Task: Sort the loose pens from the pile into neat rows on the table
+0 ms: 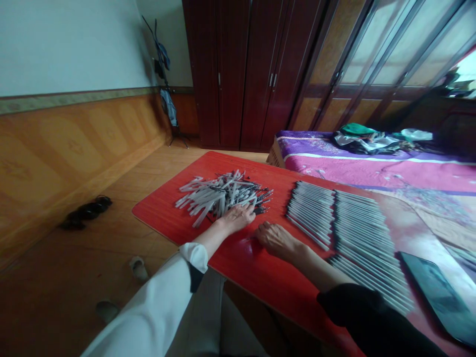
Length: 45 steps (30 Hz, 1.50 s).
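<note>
A loose heap of white and dark pens and pen parts (223,196) lies on the far left of a red table (260,267). My left hand (238,218), in a white sleeve, rests palm down at the heap's near edge, its fingers curled over some pieces. My right hand (273,238), in a black sleeve, lies knuckles up on the red table beside it, fingers curled under; what it holds is hidden. To the right lie neat rows of assembled pens (349,233).
A dark phone or tablet (439,297) lies at the table's right end. Behind the table is a bed with a purple-pink cover (372,163). Dark wardrobes (245,74) stand at the back. Slippers (137,267) and a dark object (85,213) lie on the wooden floor.
</note>
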### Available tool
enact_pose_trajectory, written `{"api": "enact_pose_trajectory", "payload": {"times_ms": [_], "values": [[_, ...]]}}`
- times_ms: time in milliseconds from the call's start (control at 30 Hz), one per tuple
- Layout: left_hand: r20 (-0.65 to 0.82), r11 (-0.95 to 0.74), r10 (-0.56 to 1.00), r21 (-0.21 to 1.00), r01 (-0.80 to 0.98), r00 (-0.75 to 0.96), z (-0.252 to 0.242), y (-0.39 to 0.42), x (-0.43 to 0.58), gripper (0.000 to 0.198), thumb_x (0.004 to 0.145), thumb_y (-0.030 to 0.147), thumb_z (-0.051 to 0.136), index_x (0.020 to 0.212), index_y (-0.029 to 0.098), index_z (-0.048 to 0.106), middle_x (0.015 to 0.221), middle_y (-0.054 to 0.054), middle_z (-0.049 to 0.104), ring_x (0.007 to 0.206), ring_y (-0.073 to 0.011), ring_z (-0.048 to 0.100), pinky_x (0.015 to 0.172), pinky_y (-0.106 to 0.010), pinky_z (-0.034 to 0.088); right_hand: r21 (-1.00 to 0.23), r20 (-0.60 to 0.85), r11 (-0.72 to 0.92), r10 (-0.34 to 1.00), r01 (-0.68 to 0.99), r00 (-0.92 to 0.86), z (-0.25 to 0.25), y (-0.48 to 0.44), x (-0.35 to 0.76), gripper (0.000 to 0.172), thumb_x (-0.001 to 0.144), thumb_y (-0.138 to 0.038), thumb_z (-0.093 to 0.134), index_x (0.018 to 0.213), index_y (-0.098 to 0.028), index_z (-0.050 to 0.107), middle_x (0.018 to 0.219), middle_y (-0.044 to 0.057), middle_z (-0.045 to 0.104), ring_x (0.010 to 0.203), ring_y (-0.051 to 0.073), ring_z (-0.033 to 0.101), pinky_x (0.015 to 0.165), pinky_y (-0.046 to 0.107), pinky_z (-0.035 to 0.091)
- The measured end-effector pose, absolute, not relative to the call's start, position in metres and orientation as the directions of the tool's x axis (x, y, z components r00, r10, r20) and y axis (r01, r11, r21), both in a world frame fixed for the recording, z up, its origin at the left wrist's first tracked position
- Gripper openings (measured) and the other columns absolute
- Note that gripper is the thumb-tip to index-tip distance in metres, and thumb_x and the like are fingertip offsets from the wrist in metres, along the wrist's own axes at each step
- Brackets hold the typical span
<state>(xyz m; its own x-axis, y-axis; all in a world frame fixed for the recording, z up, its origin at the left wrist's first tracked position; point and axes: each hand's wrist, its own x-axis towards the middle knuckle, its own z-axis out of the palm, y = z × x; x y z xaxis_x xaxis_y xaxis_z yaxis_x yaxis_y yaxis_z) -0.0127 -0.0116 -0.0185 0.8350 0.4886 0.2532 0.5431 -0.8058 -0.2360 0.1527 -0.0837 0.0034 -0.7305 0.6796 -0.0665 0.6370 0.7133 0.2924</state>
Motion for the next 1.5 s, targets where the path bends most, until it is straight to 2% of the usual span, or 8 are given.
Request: {"api": "enact_pose_trajectory", "payload": {"times_ms": [167,300,400,467,600,733,967,1500], "values": [[0.374,-0.838,0.472,-0.092,0.538,0.799,-0.022,-0.016,-0.018,0.021,0.088,0.013,0.043,0.097,0.014,0.062,0.092,-0.011,0.061,0.088,-0.0192,0.06,0.075,-0.03,0.048,0.064,0.236,0.647,0.73,0.76,-0.641,0.001,-0.096,0.173,0.017,0.079,-0.007,0.043,0.074,-0.014,0.057,0.072,0.007,0.06,0.066,0.016,0.055,0.056,0.026,0.039],[0.577,-0.733,0.653,0.317,0.603,0.491,-0.014,-0.035,-0.023,0.022,0.089,0.018,0.043,0.105,0.019,0.058,0.1,-0.007,0.06,0.095,-0.0168,0.058,0.082,-0.029,0.046,-0.427,0.542,0.491,0.811,0.759,-0.22,0.0,-0.091,0.18,0.008,0.076,-0.018,0.049,0.074,-0.017,0.056,0.065,0.002,0.06,0.059,0.013,0.054,0.058,0.025,0.043],[0.63,-0.632,0.753,0.61,0.478,0.191,-0.009,-0.059,-0.028,0.015,0.088,0.022,0.044,0.094,0.018,0.057,0.101,-0.008,0.061,0.103,-0.0192,0.056,0.09,-0.033,0.043,-0.814,0.436,0.294,0.879,0.501,0.193,-0.002,-0.082,0.171,0.012,0.069,-0.026,0.058,0.077,-0.017,0.058,0.063,0.0,0.062,0.054,0.013,0.056,0.054,0.026,0.047],[0.534,-0.528,0.841,0.771,0.357,0.089,-0.01,-0.078,-0.031,0.017,0.09,0.025,0.04,0.095,0.017,0.055,0.094,-0.008,0.063,0.093,-0.0175,0.059,0.085,-0.03,0.045,-0.957,0.26,0.199,0.913,0.213,0.314,-0.002,-0.076,0.159,0.017,0.064,-0.026,0.062,0.077,-0.015,0.06,0.06,0.0,0.062,0.052,0.014,0.057,0.05,0.027,0.048],[0.321,-0.315,0.947,0.916,0.248,0.016,-0.021,-0.108,-0.039,0.02,0.09,0.034,0.041,0.09,0.018,0.053,0.068,-0.001,0.059,0.064,-0.0133,0.059,0.062,-0.021,0.046,-0.941,0.059,0.152,0.954,-0.303,0.294,0.01,-0.072,0.131,0.016,0.058,-0.022,0.066,0.07,-0.014,0.058,0.055,-0.002,0.061,0.045,0.011,0.055,0.044,0.023,0.045],[0.272,-0.274,0.961,0.93,0.245,0.044,-0.027,-0.12,-0.04,0.025,0.089,0.038,0.043,0.088,0.017,0.056,0.057,0.003,0.052,0.05,-0.0098,0.052,0.052,-0.019,0.041,-0.861,0.031,0.148,0.971,-0.488,0.239,0.033,-0.078,0.114,0.017,0.054,-0.017,0.069,0.067,-0.014,0.058,0.056,-0.003,0.06,0.046,0.009,0.055,0.043,0.02,0.044],[0.281,-0.302,0.953,0.919,0.255,0.116,-0.024,-0.119,-0.037,0.03,0.088,0.036,0.045,0.102,0.014,0.06,0.069,-0.003,0.06,0.066,-0.0133,0.057,0.06,-0.02,0.045,-0.863,0.1,0.184,0.975,-0.47,0.197,0.049,-0.081,0.104,0.015,0.057,-0.015,0.069,0.068,-0.015,0.058,0.059,-0.002,0.062,0.047,0.008,0.056,0.043,0.019,0.045],[0.359,-0.381,0.924,0.879,0.286,0.13,-0.029,-0.118,-0.037,0.029,0.088,0.034,0.047,0.104,0.016,0.063,0.088,-0.008,0.068,0.077,-0.0169,0.062,0.072,-0.025,0.047,-0.918,0.206,0.252,0.963,-0.308,0.174,0.054,-0.077,0.107,0.016,0.061,-0.02,0.069,0.071,-0.015,0.059,0.057,-0.002,0.062,0.046,0.009,0.055,0.044,0.021,0.045]]}}
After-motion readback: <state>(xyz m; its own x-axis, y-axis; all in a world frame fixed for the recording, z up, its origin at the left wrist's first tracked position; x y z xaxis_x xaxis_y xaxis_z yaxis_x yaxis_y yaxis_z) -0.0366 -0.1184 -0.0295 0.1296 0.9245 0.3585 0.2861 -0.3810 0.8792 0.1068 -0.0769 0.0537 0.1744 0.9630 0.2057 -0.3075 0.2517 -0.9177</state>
